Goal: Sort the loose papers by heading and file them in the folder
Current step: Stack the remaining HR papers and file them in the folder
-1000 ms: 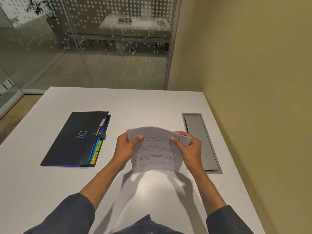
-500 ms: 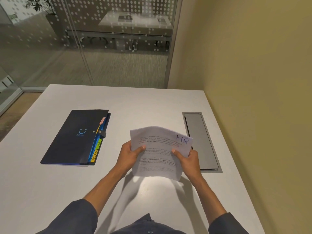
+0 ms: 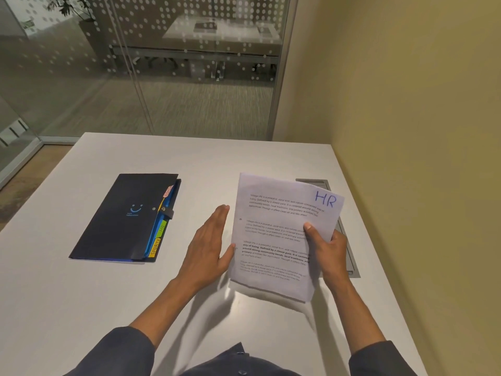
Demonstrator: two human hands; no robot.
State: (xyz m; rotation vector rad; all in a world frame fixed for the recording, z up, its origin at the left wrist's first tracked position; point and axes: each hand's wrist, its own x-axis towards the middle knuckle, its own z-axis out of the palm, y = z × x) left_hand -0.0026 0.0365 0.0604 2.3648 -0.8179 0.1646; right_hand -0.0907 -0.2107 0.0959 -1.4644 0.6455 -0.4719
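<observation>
Sleeves (image 3: pixel 116 351): dark grey, at the near edge, both forearms bare beyond them

Table (image 3: pixel 81 294): white top, carries everything listed

Right hand (image 3: pixel 329 251): grasps the papers at their right edge, thumb on the printed face, other fingers curled behind

Papers (image 3: pixel 273 240): white sheets with printed paragraphs, "HR" handwritten in blue at the top right corner; held above the table, tilted toward the camera, casting a shadow below; number of sheets cannot be told

Left hand (image 3: pixel 208 248): released, fingers straight and together, just beside the left edge of the papers; thumb meets that edge

Folder (image 3: pixel 122 218): dark navy, smile logo, lying closed and flat on the left of the table, well apart from the papers; coloured tabs along its right side read "HR" and "SPORTS"

Cable hatch (image 3: pixel 349 256): grey, set into the table, partly hidden behind the papers

Glass partition (image 3: pixel 162 77): dotted, beyond the far edge

Wall (image 3: pixel 420 131): yellow, right
</observation>
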